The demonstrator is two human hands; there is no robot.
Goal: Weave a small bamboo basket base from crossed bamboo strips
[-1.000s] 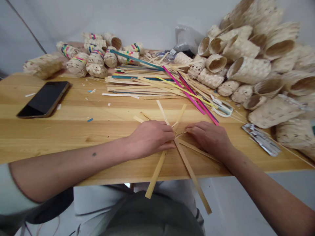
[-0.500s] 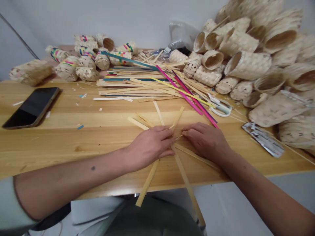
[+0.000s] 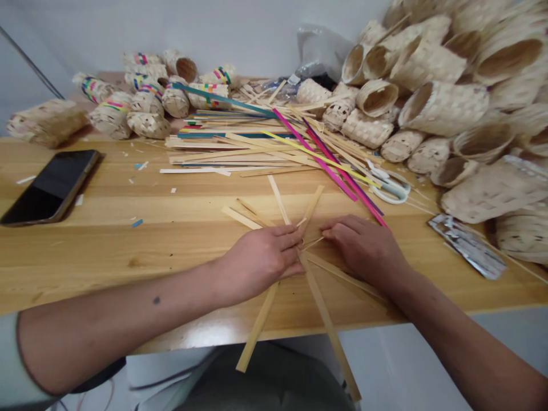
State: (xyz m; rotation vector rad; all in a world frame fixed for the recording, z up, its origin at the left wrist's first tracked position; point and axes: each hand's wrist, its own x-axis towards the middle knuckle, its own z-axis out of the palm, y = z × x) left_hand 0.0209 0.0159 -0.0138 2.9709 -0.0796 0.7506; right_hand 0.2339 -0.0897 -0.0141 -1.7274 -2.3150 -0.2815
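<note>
- My left hand [image 3: 262, 260] pinched the crossed bamboo strips [image 3: 326, 319] below frame centre, seemingly to steady them.
- My right hand [image 3: 369, 245] pinched a thin splint [image 3: 314, 242], apparently to tension it.

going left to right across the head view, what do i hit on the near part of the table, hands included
Black phone, small blue scrap, left hand on the crossed strips, right hand pinching a thin strip, silvery packet.
</note>
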